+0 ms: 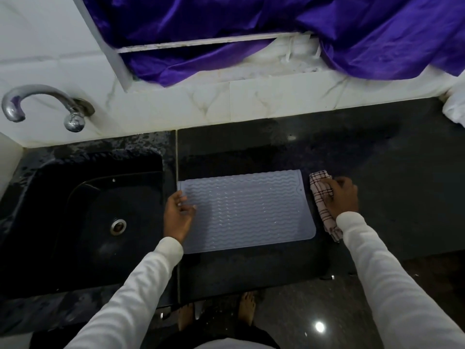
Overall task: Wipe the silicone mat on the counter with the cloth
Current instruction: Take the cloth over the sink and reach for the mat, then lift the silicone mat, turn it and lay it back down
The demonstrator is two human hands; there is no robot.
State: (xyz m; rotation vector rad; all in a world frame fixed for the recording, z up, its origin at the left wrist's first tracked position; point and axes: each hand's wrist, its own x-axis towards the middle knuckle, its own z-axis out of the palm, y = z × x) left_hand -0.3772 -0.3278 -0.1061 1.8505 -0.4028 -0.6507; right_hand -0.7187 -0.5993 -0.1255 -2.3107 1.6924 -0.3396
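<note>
A pale grey silicone mat (pixel 249 210) with a wavy ribbed surface lies flat on the black counter (pixel 390 185), just right of the sink. My left hand (pixel 177 215) rests on the mat's left edge with its fingers relaxed. A checked white and dark red cloth (pixel 320 195) lies on the counter just off the mat's right edge. My right hand (pixel 341 196) lies on top of the cloth, fingers curled over it.
A black sink (pixel 75 197) with a metal drain sits left of the mat, a chrome tap (pixel 42 104) on the wall above it. Purple fabric (pixel 226 34) hangs over the window ledge. A white bundle (pixel 455 107) lies at the counter's far right. My bare feet show below.
</note>
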